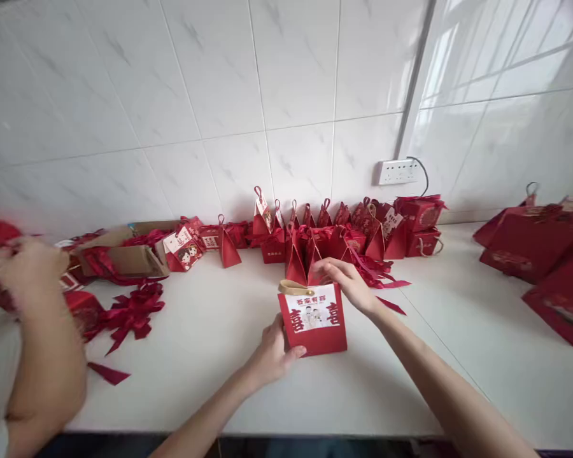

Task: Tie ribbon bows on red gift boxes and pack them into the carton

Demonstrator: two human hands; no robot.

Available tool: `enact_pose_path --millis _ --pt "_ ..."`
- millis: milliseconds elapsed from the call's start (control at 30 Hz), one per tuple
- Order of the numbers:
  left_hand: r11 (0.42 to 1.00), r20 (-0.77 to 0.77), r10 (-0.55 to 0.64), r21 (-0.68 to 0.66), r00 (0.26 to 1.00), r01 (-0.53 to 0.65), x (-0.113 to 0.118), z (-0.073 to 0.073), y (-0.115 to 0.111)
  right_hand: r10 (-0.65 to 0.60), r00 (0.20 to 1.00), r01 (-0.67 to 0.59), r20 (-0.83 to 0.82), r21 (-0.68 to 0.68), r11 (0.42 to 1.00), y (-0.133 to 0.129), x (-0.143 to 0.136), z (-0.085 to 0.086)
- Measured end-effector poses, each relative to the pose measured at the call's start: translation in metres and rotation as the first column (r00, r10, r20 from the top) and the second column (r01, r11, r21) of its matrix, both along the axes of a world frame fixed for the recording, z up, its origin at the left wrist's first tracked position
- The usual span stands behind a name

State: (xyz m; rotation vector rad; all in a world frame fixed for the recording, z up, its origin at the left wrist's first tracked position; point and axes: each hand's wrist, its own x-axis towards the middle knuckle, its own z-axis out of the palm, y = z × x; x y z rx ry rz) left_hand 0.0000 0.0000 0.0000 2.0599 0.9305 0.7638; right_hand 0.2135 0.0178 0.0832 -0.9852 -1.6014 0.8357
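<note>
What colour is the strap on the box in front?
The strap is tan, clearest in the head view.

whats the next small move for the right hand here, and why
I'd probably bring the right hand to the tan strap: the left hand holds the red gift box at its lower left, while the strap juts leftward along its top edge.

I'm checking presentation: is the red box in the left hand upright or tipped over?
Roughly upright: the red box has its tan strap at the top, and its picture label reads right way up.
</note>
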Motion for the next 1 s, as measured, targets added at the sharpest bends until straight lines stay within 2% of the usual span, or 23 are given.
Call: enact_pose_path --millis 100,200,267,367,433,500,533,567,633,667,700,733,767,833,867,933,1000 --pt "0.999 -0.047 -0.033 -0.023 0.998 0.032 -0.005 0.006 0.002 -0.083 0.989 0.063 0.121 0.154 0.986 -0.013 -0.002 0.016" --pt "0.994 -0.040 -0.082 -0.076 0.996 0.078 -0.008 0.024 0.009 -0.080 0.951 0.027 0.300 0.177 0.984 -0.019 -0.005 0.029" --pt "0.986 0.092 -0.108 -0.116 0.990 0.118 -0.007 0.045 0.017 0.019 0.921 -0.061 0.389 0.096 0.993 -0.018 -0.008 0.035" --pt "0.988 0.369 -0.082 -0.092 0.926 0.124 -0.001 0.084 0.033 0.188 0.909 -0.193 0.372 -0.023 0.981 -0.011 -0.010 0.037" --pt "0.991 0.342 -0.094 -0.056 0.935 0.120 0.007 0.106 0.042 0.210 0.927 -0.220 0.311 -0.002 0.975 -0.006 -0.012 0.032" --pt "0.995 0.249 -0.090 -0.025 0.964 0.099 0.015 0.116 0.047 0.130 0.944 -0.175 0.303 0.125 0.977 -0.003 -0.014 0.022" --pt "0.997 0.218 -0.066 -0.012 0.974 0.071 0.018 0.117 0.048 0.034 0.946 -0.114 0.321 0.233 0.966 -0.003 -0.016 0.015" --pt "0.999 0.214 -0.030 -0.003 0.976 0.032 0.021 0.115 0.048 -0.105 0.937 -0.026 0.335 0.363 0.931 -0.003 -0.018 0.008" --pt "0.999 0.275 0.049 -0.007 0.960 -0.049 0.023 0.104 0.047 -0.412 0.864 0.172 0.290 0.599 0.782 -0.006 -0.022 -0.008" --pt "0.998 0.327 0.063 -0.026 0.943 -0.058 0.022 0.098 0.047 -0.518 0.819 0.248 0.245 0.664 0.706 -0.008 -0.024 -0.016" --pt "0.998 0.378 0.042 -0.053 0.925 -0.023 0.020 0.092 0.046 -0.573 0.793 0.298 0.207 0.689 0.661 -0.010 -0.026 -0.023" --pt "0.996 0.422 -0.012 -0.076 0.906 0.048 0.017 0.086 0.045 -0.574 0.795 0.312 0.195 0.680 0.663 -0.013 -0.028 -0.028" --pt "0.987 0.459 -0.085 -0.086 0.884 0.139 0.013 0.082 0.045 -0.521 0.829 0.284 0.204 0.648 0.706 -0.015 -0.030 -0.033" --pt "0.950 0.509 -0.234 -0.062 0.828 0.306 0.007 0.077 0.044 -0.269 0.931 0.094 0.245 0.550 0.830 -0.019 -0.033 -0.037" --pt "0.937 0.518 -0.285 -0.027 0.807 0.349 0.005 0.076 0.044 -0.124 0.959 -0.020 0.254 0.500 0.866 -0.020 -0.035 -0.038" --pt "0.942 0.485 -0.323 0.082 0.813 0.326 0.004 0.077 0.042 0.054 0.968 -0.158 0.244 0.429 0.890 -0.021 -0.038 -0.039" --pt "0.947 0.383 -0.257 0.283 0.887 0.152 0.006 0.078 0.040 0.054 0.975 -0.134 0.216 0.377 0.917 -0.022 -0.041 -0.040"
